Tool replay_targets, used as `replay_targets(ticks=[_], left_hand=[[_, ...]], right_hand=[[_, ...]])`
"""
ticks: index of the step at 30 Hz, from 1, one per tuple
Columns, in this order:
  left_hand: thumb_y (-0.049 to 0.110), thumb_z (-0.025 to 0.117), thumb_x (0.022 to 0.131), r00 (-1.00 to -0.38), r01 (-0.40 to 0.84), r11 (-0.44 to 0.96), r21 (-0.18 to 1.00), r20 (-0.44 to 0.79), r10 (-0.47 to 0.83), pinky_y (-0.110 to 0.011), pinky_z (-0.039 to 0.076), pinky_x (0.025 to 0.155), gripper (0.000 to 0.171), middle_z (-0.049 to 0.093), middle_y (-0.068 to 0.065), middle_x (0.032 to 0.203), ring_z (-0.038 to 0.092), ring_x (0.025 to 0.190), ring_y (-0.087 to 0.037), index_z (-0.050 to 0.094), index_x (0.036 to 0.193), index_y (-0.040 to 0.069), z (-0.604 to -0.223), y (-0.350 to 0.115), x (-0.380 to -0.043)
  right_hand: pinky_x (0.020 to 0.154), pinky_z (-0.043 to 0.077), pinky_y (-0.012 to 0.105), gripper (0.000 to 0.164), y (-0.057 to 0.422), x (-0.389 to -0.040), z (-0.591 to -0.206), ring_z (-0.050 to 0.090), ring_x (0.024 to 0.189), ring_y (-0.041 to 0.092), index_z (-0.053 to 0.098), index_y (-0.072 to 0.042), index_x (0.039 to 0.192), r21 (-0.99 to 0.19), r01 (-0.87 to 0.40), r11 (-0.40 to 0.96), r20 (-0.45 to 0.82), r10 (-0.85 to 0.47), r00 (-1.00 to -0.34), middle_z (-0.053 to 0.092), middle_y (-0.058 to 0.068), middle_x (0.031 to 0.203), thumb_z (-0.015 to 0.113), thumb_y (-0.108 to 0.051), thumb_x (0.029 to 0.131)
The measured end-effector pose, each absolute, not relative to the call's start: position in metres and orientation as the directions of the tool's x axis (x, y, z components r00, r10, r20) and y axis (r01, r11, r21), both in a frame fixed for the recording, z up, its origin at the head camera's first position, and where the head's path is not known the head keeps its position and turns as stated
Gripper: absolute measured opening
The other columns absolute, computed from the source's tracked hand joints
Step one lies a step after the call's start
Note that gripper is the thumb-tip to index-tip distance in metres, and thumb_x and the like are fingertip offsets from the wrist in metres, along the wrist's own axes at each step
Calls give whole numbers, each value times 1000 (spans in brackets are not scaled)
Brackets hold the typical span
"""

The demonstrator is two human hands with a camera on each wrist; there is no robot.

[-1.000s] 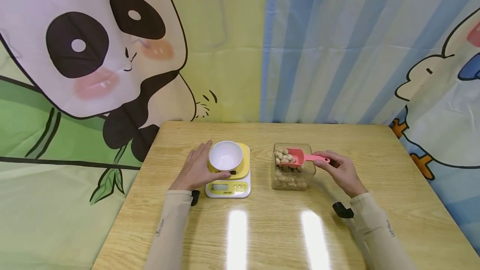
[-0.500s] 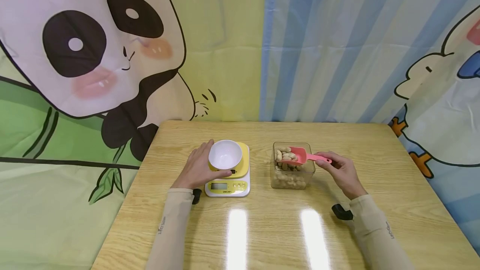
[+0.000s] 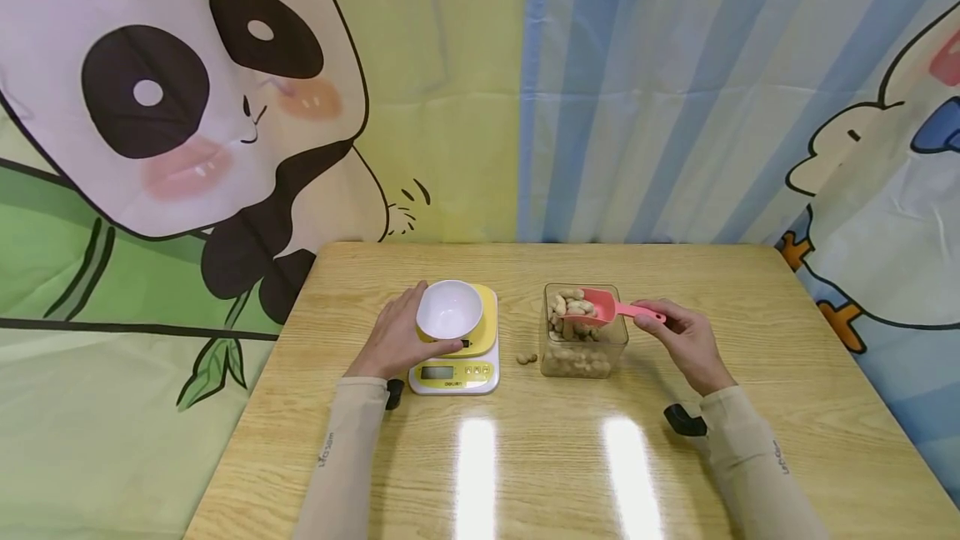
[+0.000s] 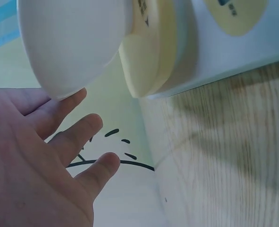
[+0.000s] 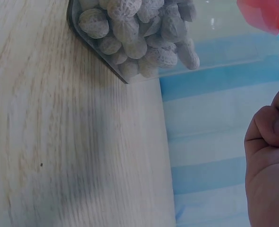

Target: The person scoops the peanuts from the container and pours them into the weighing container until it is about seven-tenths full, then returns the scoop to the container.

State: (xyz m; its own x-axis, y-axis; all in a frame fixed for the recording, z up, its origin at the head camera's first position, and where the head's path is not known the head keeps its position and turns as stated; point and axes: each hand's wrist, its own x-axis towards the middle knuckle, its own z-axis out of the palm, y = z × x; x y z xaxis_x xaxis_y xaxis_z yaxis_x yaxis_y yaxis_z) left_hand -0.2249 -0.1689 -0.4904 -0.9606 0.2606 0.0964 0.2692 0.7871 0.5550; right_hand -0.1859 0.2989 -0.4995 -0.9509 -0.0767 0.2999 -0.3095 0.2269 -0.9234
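A white bowl (image 3: 450,311) sits on a yellow and white kitchen scale (image 3: 453,376). My left hand (image 3: 390,332) lies around the bowl's left side, thumb across its front. In the left wrist view the fingers (image 4: 78,137) are spread and fairly straight, one touching the bowl's underside. My right hand (image 3: 686,346) pinches the handle of a pink scoop (image 3: 604,307) between thumb and fingers. The scoop holds several peanuts (image 3: 576,307) and is over a clear square container (image 3: 585,361) with more peanuts (image 5: 134,38) in it.
Loose peanuts (image 3: 527,358) lie on the wooden table (image 3: 555,457) between scale and container. Behind the table's far edge hangs a printed curtain (image 3: 450,107) with a panda and stripes.
The scoop has risen slightly and shifted a little right over the container. Loose peanuts now lie on the table beside it. My left hand stays at the bowl.
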Motion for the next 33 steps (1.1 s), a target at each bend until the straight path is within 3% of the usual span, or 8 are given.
replay_targets(ticks=[16, 25, 33], left_hand=[[82, 74, 66, -965, 259, 795, 549, 102, 243, -63, 30, 113, 128, 39, -16, 157, 36, 141, -42, 26, 161, 12, -497, -168, -229], [78, 77, 66, -963, 266, 790, 552, 116, 243, -60, 31, 113, 123, 44, -13, 153, 39, 139, -38, 30, 159, 14, -496, -166, -232], [76, 78, 67, -963, 266, 791, 550, 111, 246, -59, 35, 110, 120, 48, -12, 148, 42, 136, -38, 32, 159, 15, -499, -165, -234]], right_hand=[[68, 50, 20, 27, 292, -192, -476, 52, 76, 14, 69, 0, 125, -914, -320, 250, 317, -52, -947, 65, 7, 108, 66, -8, 99], [68, 48, 22, 28, 276, -201, -455, 48, 75, 19, 70, 0, 125, -914, -347, 212, 342, -60, -938, 64, 6, 100, 68, -8, 98], [68, 49, 22, 26, 255, -209, -443, 51, 74, 15, 71, 1, 123, -907, -386, 166, 375, -95, -922, 68, 6, 103, 67, -6, 98]])
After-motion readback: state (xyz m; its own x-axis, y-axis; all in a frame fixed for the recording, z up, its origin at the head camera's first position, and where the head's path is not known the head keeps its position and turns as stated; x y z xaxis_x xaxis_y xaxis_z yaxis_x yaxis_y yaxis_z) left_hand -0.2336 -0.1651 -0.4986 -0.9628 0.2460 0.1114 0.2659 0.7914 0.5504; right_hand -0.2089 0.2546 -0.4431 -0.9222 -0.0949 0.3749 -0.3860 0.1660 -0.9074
